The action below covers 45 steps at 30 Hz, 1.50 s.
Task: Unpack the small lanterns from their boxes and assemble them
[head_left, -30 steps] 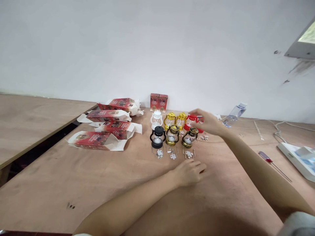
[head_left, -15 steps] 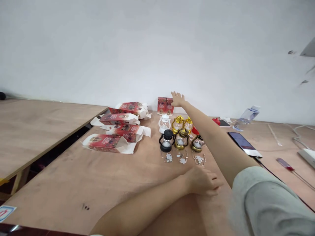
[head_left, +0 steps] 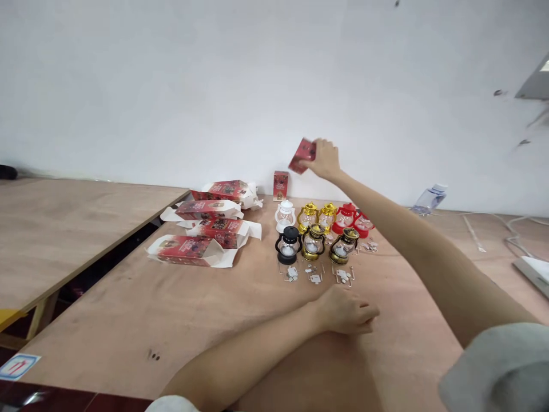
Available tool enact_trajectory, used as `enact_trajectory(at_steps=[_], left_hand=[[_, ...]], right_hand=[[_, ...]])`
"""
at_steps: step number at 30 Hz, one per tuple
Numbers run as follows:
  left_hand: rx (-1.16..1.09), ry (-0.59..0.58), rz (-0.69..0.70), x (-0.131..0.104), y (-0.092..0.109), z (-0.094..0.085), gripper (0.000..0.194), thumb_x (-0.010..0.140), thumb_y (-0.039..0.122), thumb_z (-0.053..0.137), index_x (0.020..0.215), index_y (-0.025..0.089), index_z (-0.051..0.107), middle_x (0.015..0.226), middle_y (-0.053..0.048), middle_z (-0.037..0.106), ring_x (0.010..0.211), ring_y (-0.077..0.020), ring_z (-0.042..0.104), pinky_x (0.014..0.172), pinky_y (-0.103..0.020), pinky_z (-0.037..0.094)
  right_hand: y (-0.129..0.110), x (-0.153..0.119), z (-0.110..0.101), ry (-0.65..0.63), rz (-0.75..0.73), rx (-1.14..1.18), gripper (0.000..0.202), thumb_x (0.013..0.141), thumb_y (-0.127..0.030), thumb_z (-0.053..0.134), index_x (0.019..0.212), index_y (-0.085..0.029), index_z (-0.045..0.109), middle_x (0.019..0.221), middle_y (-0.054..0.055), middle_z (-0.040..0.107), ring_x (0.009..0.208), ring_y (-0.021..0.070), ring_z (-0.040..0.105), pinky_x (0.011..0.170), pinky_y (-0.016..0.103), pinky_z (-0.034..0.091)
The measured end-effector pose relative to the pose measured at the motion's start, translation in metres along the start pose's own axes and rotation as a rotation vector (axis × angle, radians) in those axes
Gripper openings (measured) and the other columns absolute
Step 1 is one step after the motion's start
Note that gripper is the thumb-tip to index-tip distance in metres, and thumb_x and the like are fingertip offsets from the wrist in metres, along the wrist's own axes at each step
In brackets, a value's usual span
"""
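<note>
My right hand (head_left: 326,159) grips a small red printed box (head_left: 302,155), tilted and raised in front of the wall. A matching red box (head_left: 281,186) stands upright at the table's back edge, below and left of it. My left hand (head_left: 345,311) rests on the table with its fingers curled in, and nothing shows in them. Just beyond it are small lanterns in two rows: a white lantern (head_left: 285,216), gold lanterns (head_left: 307,217), red lanterns (head_left: 345,218), a black lantern (head_left: 289,246) and bronze-gold lanterns (head_left: 342,247). Bent wires and small white parts (head_left: 292,273) lie before them.
Several opened red cartons (head_left: 189,249) with white flaps lie to the left. A clear bottle (head_left: 430,199) leans at the back right, near white cables (head_left: 510,229) and a white device (head_left: 534,272). A gap (head_left: 107,246) separates this table from the left one.
My right hand has taken one of the two upright red boxes and lifted it up and slightly right. The red lanterns now show from behind my arm. My left hand stays about where it was.
</note>
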<state>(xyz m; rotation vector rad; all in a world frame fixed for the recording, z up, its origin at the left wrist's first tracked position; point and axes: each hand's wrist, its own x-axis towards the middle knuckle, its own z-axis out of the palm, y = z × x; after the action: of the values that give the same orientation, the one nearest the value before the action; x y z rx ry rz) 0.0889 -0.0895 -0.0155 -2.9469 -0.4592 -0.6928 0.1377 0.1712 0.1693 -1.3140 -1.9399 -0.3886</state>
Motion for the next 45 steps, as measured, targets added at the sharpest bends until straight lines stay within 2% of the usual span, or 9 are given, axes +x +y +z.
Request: enact_trajectory(at_steps=[3,7,11,14,18,23,32,40,45], left_hand=[[-0.118,0.072,-0.072,-0.003,-0.001,-0.005,0.017,0.083,0.032,0.048,0.077,0.019,0.057,0.063,0.001,0.062,0.059,-0.012,0.057,0.051,-0.024,0.035],[-0.631,0.322,-0.483,-0.014,0.002,-0.019,0.037,0.069,0.047,0.066,0.092,0.02,0.055,0.072,0.003,0.058,0.049,-0.0067,0.045,0.05,-0.021,0.035],[-1.196,0.522,-0.813,-0.033,0.01,-0.03,0.052,0.051,0.048,0.078,0.087,0.018,0.053,0.079,0.002,0.055,0.046,-0.0037,0.04,0.044,-0.019,0.033],[-1.352,0.524,-0.994,-0.046,0.015,-0.032,0.047,0.055,0.058,0.071,0.061,0.016,0.05,0.056,0.003,0.051,0.045,-0.0074,0.042,0.045,-0.022,0.036],[-1.38,0.5,-0.971,-0.053,0.015,-0.028,0.05,0.07,0.061,0.056,0.047,0.016,0.05,0.045,0.0,0.05,0.049,-0.0108,0.047,0.056,-0.025,0.04],[-1.591,0.605,-1.018,-0.045,0.008,-0.03,0.039,0.066,0.054,0.064,0.062,0.016,0.056,0.053,0.002,0.055,0.045,-0.0093,0.046,0.049,-0.024,0.039],[-1.804,0.646,-1.028,-0.044,-0.004,-0.043,0.039,0.061,0.052,0.068,0.06,0.016,0.052,0.047,0.004,0.052,0.041,-0.009,0.049,0.042,-0.021,0.04],[-1.906,0.726,-1.056,-0.047,-0.012,-0.056,0.046,0.061,0.062,0.064,0.071,0.019,0.052,0.048,0.005,0.053,0.038,-0.0087,0.044,0.037,-0.02,0.036],[-1.901,0.74,-1.059,-0.046,-0.009,-0.055,0.049,0.057,0.061,0.068,0.081,0.021,0.054,0.059,0.005,0.058,0.039,-0.0076,0.044,0.038,-0.02,0.036]], right_hand=[[0.008,-0.027,-0.056,0.201,0.042,0.417,0.062,0.073,-0.056,0.057,0.118,-0.016,0.042,0.106,0.01,0.053,0.097,0.0257,0.05,0.086,0.047,0.039],[0.001,-0.138,-0.107,0.238,0.17,0.906,0.04,0.079,-0.051,0.056,0.106,-0.022,0.051,0.1,0.004,0.057,0.093,0.0204,0.054,0.083,0.039,0.045],[-0.024,-0.261,-0.112,0.044,0.405,1.134,0.039,0.08,-0.045,0.058,0.113,-0.028,0.05,0.106,0.003,0.058,0.098,0.0209,0.055,0.082,0.035,0.047],[-0.04,-0.309,-0.101,-0.188,0.379,1.141,0.047,0.078,-0.047,0.059,0.118,-0.025,0.048,0.107,0.005,0.059,0.1,0.0231,0.055,0.086,0.035,0.046],[-0.044,-0.321,-0.084,-0.208,0.331,1.102,0.051,0.083,-0.054,0.048,0.124,-0.023,0.045,0.111,0.007,0.058,0.103,0.0224,0.054,0.089,0.035,0.044],[-0.038,-0.318,-0.072,-0.13,0.424,1.127,0.057,0.085,-0.063,0.033,0.125,-0.025,0.049,0.119,0.006,0.057,0.113,0.0224,0.051,0.097,0.035,0.039],[-0.035,-0.32,-0.074,-0.129,0.634,1.222,0.059,0.079,-0.067,0.04,0.096,-0.016,0.064,0.081,0.005,0.067,0.075,0.0205,0.06,0.071,0.033,0.049],[-0.037,-0.312,-0.084,0.102,0.677,1.254,0.044,0.085,-0.046,0.05,0.125,-0.03,0.041,0.095,0.002,0.062,0.068,0.0147,0.058,0.06,0.028,0.049],[-0.037,-0.317,-0.086,0.099,0.529,1.062,0.027,0.089,-0.043,0.043,0.102,-0.03,0.062,0.086,0.001,0.06,0.071,0.0156,0.056,0.066,0.029,0.047]])
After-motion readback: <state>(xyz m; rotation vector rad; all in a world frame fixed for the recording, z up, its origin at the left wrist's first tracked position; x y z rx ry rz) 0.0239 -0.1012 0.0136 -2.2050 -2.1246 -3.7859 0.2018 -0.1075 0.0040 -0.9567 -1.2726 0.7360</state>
